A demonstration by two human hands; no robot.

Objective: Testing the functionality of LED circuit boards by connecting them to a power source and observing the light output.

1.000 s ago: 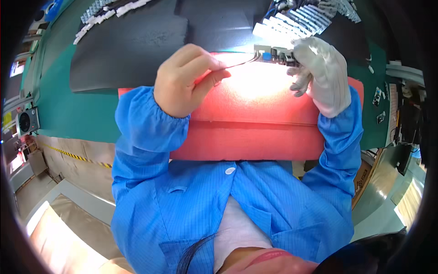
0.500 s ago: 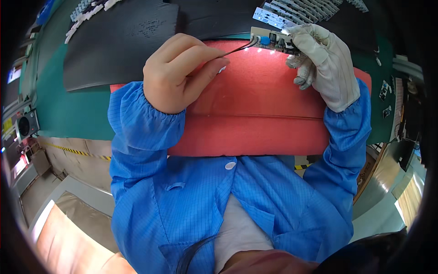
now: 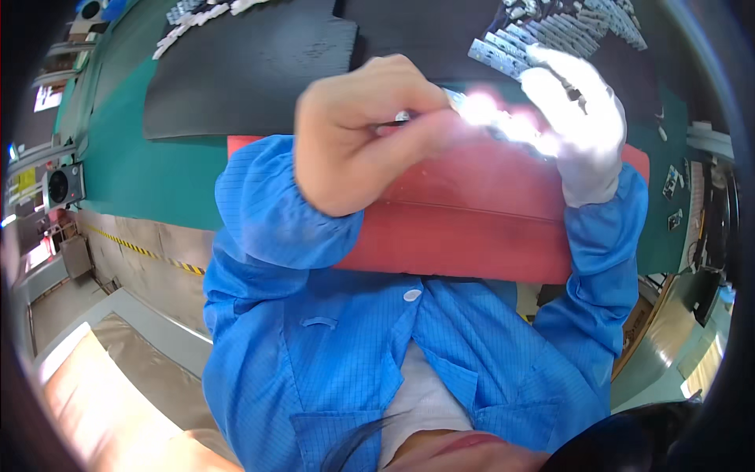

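Note:
Bright glare from several lit spots covers much of a narrow circuit board [image 3: 511,126] above the red mat [image 3: 472,236]. My right hand [image 3: 586,118], in a white glove, is closed on the board's right side; glare washes out its fingers. At the board's left end is my bare left hand [image 3: 366,134], its thumb and forefinger pinched together. A dark piece of the tweezers [image 3: 385,128] shows inside its curled fingers, while the tips are hidden by the fingers and glare.
Rows of narrow circuit boards [image 3: 562,35] lie on a black mat at the back right. White pieces [image 3: 189,27] line the black sheet [image 3: 259,79] at the back left. Small parts [image 3: 672,182] lie on the green table [image 3: 118,185] at right.
The board has lit up with strong glare and now tilts down to the right. My left hand has moved right, up to its left end. The whole view has shifted slightly.

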